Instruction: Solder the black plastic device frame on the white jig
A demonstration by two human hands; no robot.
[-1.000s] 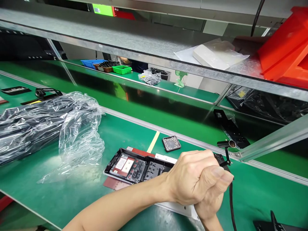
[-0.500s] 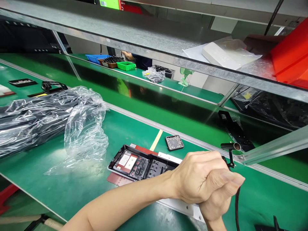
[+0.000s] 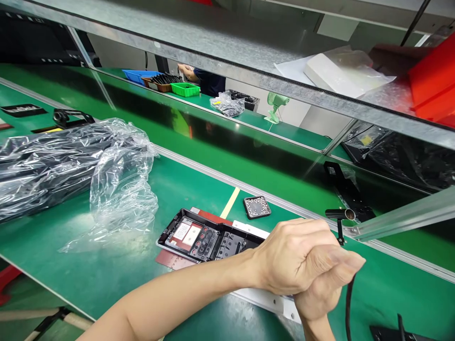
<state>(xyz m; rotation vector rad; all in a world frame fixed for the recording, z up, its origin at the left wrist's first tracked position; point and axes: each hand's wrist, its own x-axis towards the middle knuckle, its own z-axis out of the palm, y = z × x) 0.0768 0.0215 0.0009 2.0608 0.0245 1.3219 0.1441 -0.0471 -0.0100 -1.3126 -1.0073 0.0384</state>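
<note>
My left hand (image 3: 296,253) is closed, wrapped over my right hand (image 3: 318,296), which is closed just beneath it. Whatever the two hands hold is hidden by the fingers. A black cable (image 3: 349,308) hangs down beside them on the right; where it begins is out of sight. Under my hands and left forearm lies a long black plastic housing (image 3: 204,241) with its hollow inside facing up. Its right part is covered by the hands. The housing rests in a white fixture (image 3: 261,299) with a reddish-brown plate (image 3: 174,260) at its left end.
Behind the housing stands a small black tray (image 3: 257,207) of tiny metal screws. Plastic-wrapped black parts (image 3: 53,166) fill the left side. A metal shelf (image 3: 213,71) crosses above, and a black holder (image 3: 340,220) stands right. Across the bench, a person (image 3: 209,81) works near coloured bins (image 3: 185,89).
The camera view has shifted slightly, so the bench appears a little higher and farther left. Both hands stay closed together over the housing with hardly any change.
</note>
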